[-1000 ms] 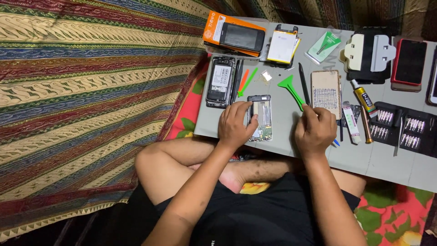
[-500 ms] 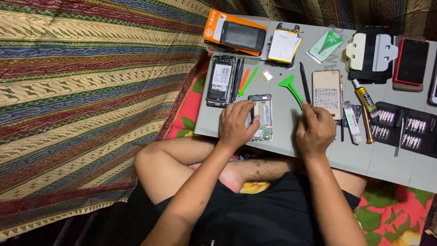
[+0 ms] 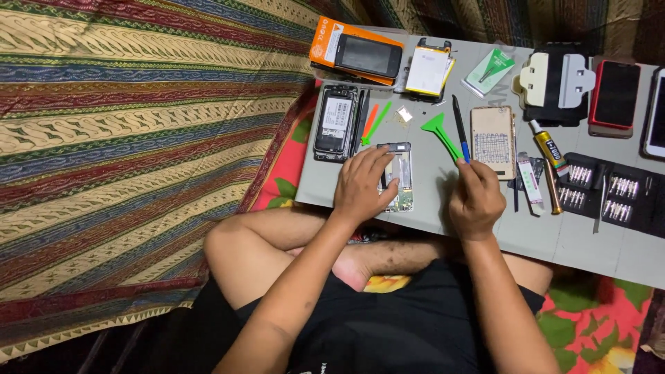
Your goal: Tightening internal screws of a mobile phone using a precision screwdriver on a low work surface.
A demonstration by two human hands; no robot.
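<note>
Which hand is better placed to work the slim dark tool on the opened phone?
Right: the right hand already grips the slim dark blue-tipped tool, while the left hand pins the opened phone frame.

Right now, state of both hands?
Left hand: open, fingers resting on the opened phone frame.
Right hand: closed on the black and blue pen-shaped tool.

Left hand (image 3: 365, 184) flat, right hand (image 3: 475, 201) curled.

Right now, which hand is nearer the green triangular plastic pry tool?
Right. The right hand sits just below the green triangular plastic pry tool, holding a dark pen-shaped tool; the left hand rests further left.
</note>
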